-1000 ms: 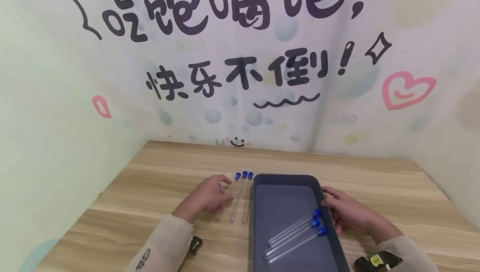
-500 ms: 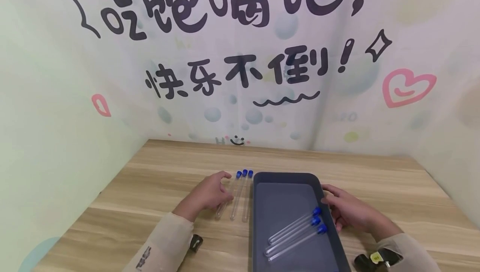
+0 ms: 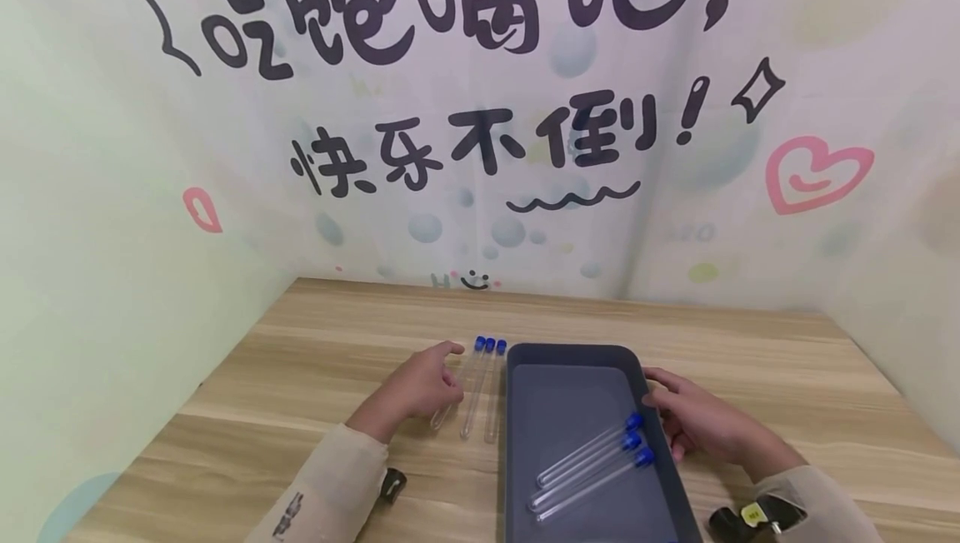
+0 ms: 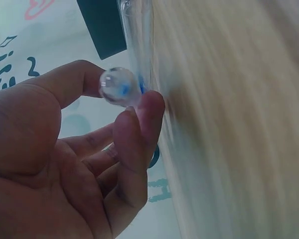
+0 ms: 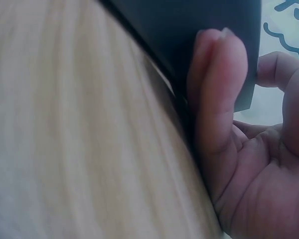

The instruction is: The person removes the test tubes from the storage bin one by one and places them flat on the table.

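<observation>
My left hand (image 3: 426,383) pinches a clear test tube (image 3: 442,416) with a blue cap (image 3: 480,343), the leftmost of three on the table. In the left wrist view the tube's rounded end (image 4: 118,86) shows between thumb and fingers. Beside it two more capped tubes (image 3: 476,401) lie just left of the dark grey tray (image 3: 570,393). My right hand (image 3: 697,422) holds the tray's right side, thumb at the rim and bent fingers (image 5: 222,74) along the outer wall. Inside the tray three capped tubes (image 3: 592,476) lie slanted, caps toward the right wall.
The wood-grain table (image 3: 337,318) reaches back to a printed wall cloth (image 3: 465,226) with black lettering. A black wrist device (image 3: 392,485) shows at the left sleeve, another (image 3: 757,518) at the right.
The cap end of the leftmost tube has shifted slightly away and to the right, closer to the neighbouring caps. My right hand and the tray stay in place.
</observation>
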`<state>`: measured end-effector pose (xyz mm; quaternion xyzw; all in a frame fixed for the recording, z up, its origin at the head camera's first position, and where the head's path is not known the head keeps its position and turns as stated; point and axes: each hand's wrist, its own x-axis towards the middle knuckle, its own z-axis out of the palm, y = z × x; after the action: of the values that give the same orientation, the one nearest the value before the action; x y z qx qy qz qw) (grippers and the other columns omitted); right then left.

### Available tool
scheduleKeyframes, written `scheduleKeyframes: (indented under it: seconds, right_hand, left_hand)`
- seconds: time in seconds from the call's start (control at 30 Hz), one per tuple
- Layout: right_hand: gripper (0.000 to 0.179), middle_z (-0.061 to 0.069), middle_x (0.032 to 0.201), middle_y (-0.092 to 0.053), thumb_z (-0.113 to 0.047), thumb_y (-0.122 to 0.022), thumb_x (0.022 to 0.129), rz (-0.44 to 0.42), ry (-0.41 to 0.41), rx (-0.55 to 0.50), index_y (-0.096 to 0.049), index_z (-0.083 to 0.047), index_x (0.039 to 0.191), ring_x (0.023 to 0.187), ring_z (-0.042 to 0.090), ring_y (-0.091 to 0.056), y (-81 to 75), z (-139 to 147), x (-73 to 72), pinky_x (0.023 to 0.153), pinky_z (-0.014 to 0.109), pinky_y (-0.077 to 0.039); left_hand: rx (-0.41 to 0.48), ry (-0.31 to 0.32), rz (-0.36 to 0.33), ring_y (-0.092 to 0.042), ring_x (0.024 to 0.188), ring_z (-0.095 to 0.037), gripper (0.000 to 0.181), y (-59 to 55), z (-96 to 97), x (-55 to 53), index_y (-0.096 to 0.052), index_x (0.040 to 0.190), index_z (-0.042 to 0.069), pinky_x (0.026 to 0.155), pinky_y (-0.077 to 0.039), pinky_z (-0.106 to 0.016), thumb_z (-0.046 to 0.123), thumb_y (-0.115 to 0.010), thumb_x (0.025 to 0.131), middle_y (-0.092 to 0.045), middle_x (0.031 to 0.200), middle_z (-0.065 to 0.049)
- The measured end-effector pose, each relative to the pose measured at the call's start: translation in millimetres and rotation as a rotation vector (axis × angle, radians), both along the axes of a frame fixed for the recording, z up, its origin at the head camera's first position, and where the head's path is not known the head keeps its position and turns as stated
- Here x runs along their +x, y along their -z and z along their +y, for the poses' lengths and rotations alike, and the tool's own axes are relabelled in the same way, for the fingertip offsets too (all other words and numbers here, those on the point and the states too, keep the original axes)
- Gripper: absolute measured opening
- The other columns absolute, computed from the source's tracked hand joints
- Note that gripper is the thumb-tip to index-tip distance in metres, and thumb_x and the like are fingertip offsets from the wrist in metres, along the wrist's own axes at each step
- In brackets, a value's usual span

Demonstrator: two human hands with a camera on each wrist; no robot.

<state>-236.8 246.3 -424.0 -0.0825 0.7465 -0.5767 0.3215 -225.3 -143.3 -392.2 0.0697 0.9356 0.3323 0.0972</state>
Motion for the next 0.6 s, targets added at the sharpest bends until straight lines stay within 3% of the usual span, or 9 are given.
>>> scheduleKeyframes:
  seconds: [0.6]
  right_hand:
    - [0.069, 0.004, 0.075, -0.054, -0.030, -0.044, 0.094, -0.007, 0.002, -0.007, -0.002, -0.014, 0.147, 0.052, 0.011, -0.050, 0.8, 0.0, -0.9, 0.048, 0.028, -0.049]
  left_hand:
    - [0.050, 0.016, -0.020, -0.058, 0.067, -0.014, 0.060, 1.6, 1.2, -1.0, -0.046, 0.132, 0.010, 0.055, -0.049, -0.028, 0.010, -0.070, 0.078, -0.060, 0.088, -0.003]
